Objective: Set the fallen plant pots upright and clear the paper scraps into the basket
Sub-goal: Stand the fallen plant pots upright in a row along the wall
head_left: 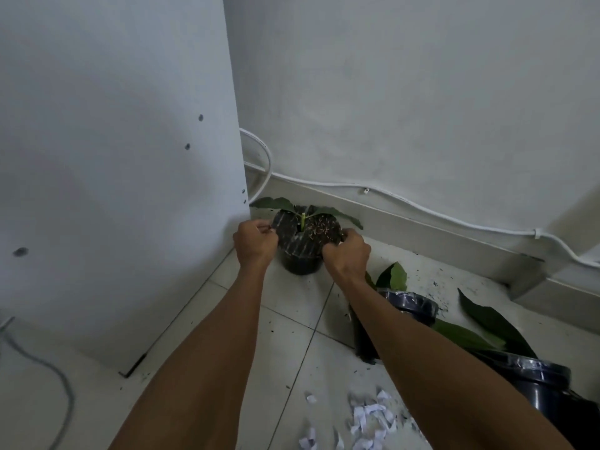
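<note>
A black plant pot [300, 254] with soil and a small green plant stands upright on the tiled floor in the corner. My left hand [255, 243] grips its left rim and my right hand [345, 251] grips its right rim. A second black pot [409, 306] lies on its side behind my right forearm, leaves spread out from it. A third black pot [545, 388] sits at the right edge, partly hidden. White paper scraps [370, 420] are scattered on the floor near the bottom.
A white cabinet side [113, 190] rises on the left, close to the upright pot. A white cable [422, 209] runs along the wall above the skirting. Loose soil specks dot the tiles [292, 336]. No basket is in view.
</note>
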`<state>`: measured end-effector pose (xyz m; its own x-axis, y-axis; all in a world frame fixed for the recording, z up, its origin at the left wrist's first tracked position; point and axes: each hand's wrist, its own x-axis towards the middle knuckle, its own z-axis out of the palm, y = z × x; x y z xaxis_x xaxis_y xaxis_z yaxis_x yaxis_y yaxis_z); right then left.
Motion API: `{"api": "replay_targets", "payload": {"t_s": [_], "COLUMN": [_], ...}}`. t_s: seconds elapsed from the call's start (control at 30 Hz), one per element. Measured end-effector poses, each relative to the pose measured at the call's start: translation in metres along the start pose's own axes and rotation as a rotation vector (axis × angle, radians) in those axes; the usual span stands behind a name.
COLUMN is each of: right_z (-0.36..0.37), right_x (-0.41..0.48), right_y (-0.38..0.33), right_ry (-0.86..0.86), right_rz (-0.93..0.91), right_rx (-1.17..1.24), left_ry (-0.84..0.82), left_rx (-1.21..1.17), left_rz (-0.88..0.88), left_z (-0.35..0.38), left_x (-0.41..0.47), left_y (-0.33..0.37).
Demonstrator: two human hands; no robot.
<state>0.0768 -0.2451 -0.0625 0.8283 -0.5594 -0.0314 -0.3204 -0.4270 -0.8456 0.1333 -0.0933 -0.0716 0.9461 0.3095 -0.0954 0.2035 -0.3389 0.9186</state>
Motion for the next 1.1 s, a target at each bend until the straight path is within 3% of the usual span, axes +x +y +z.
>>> {"api": "replay_targets", "payload": {"t_s": [0.27, 0.77, 0.93, 1.1], "right_z": [0.017, 0.022, 0.017, -0.007], "right_x": [0.003, 0.03, 0.035, 0.03], "right_y": [-0.009, -0.008, -0.008, -0.01], "right_ry": [0.015, 0.004, -0.081, -0.015], "right_rz": [0.029, -0.089, -0.035, -0.122], "right_rx": [0.119, 0.167, 0.127, 0.065], "left_ry": [-0.032, -0.061, -0.065, -0.01], "left_rx": [0.002, -0.077, -0.032, 0.05], "left_rz": [0.153, 0.117, 0.091, 0.134], "left_z": [0.013, 0.036, 0.041, 0.045], "left_x": [-0.011, 0.007, 0.007, -0.017], "left_y": [0.001, 0.004, 0.011, 0.016]}}
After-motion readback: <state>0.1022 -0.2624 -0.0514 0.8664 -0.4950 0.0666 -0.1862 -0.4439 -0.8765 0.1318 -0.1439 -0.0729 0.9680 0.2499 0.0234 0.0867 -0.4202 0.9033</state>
